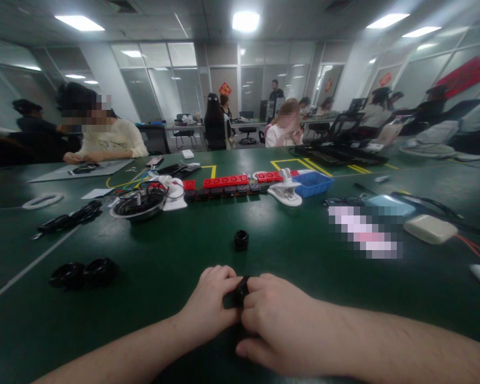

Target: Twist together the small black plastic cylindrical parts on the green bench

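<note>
On the green table, your right hand and left hand meet at near centre, a pair of black rings lying left. Both grasp a black ring-shaped piece; a lone black ring sits just beyond. Pinch evenly from both sides to limit twisting.
</note>
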Tool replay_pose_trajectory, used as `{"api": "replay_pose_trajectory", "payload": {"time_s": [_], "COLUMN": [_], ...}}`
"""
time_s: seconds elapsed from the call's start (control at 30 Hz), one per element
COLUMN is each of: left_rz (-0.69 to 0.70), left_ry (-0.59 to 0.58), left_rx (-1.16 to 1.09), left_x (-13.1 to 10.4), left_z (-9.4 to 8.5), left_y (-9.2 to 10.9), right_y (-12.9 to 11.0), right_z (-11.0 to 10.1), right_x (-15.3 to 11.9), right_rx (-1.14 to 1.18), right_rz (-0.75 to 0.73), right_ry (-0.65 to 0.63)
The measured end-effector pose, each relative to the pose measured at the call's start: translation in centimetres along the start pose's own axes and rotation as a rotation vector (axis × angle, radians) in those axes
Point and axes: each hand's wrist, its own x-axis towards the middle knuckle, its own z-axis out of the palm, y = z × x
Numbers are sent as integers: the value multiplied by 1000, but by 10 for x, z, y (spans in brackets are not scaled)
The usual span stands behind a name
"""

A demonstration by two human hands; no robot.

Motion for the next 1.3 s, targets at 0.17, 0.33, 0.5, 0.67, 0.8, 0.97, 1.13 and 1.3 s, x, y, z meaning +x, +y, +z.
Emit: {"api": "replay_pose_trajectory", "payload": {"time_s": [0.17, 0.33, 0.5, 0.67, 0.8, 0.97, 1.13, 1.3], "left_rz": [-12, 31, 55, 60, 51, 38, 26, 26], "left_ry": [-14, -2, 9, 15, 20, 24, 28, 8], "left_rx": [-16, -15, -1, -1, 4, 29, 24, 31], "left_x": [0, 1, 0, 0, 0, 1, 1, 1], "left_z": [0, 2, 3, 4, 4, 4, 4, 2], "left_y": [-1, -5, -7, -7, -6, -6, -5, -1], "right_y": [1, 7, 11, 11, 12, 14, 14, 15], "right_z": [0, -1, -5, -8, -8, -5, 2, 5], "right_x": [0, 3, 5, 5, 5, 7, 8, 10], "right_rx": [-104, -181, -185, -192, -216, -242, -282, -310], "right_rz": [113, 205, 214, 247, 286, 317, 332, 346], "right_ry": [3, 50, 28, -2, -12, 18, 55, 42]}}
